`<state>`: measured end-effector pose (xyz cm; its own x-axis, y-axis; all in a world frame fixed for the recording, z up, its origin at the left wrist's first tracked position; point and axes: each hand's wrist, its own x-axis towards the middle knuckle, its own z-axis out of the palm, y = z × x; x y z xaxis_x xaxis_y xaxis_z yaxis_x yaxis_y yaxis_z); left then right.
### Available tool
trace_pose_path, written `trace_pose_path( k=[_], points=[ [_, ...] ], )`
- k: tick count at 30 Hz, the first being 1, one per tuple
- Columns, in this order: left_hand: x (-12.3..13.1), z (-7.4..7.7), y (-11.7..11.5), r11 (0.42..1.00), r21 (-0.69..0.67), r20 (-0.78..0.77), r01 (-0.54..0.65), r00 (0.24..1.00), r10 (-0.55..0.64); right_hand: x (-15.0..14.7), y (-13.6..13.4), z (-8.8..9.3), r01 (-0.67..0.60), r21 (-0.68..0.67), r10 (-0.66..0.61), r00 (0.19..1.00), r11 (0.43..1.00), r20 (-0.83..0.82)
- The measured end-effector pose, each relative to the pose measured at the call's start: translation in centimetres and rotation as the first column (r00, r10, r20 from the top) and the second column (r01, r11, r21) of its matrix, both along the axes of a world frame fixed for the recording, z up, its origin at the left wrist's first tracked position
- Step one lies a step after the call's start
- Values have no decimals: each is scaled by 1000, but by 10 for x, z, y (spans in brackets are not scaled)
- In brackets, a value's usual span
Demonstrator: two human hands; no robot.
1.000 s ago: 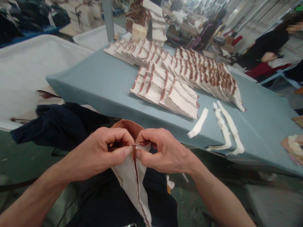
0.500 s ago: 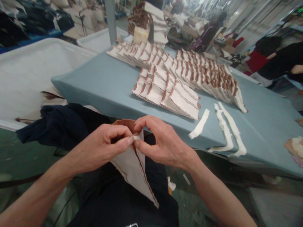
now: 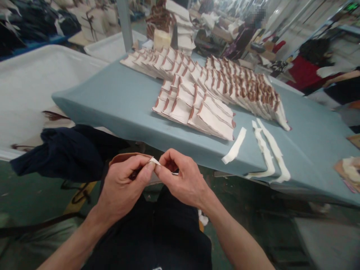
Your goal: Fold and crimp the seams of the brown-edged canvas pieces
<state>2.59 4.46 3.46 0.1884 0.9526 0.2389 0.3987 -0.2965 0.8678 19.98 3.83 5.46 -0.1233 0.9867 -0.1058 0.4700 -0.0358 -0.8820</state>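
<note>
In front of my lap I hold a fabric piece point(image 3: 123, 156) with a brown side and a white side. My left hand point(image 3: 120, 189) pinches its edge between thumb and forefinger. Right beside it, my right hand point(image 3: 182, 180) grips a small white bit at the same edge, and the two thumbs almost meet there. Both hands hide most of the piece; a little of its white cloth shows beneath the fingers. Past my hands, a group of white folded pieces with brown edges point(image 3: 194, 108) lies on the blue-covered table point(image 3: 95, 97).
Longer rows of similar pieces point(image 3: 242, 84) fill the table's far side. White strips point(image 3: 236, 145) lie near its front edge at right. A white bin point(image 3: 50, 71) stands at left, with dark blue cloth point(image 3: 56, 150) in front. Another person's arm point(image 3: 344, 78) shows at far right.
The fabric piece has been turned up, so its white pointed flap no longer hangs over my lap. Both hands are slightly lower and still pinch the edge.
</note>
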Motion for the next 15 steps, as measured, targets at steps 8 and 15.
trace_pose_path(
  k=[8, 15],
  points=[
    [6, -28, -9, 941, -337, 238, -11, 966, 96, 5, -20, -13, -8, -56, -2, 986, 998, -169],
    [4, -22, -7, 895, -424, 192, 139, 979, -61, 11, -40, -30, 90, -102, -117, 947, 991, -300]
  ],
)
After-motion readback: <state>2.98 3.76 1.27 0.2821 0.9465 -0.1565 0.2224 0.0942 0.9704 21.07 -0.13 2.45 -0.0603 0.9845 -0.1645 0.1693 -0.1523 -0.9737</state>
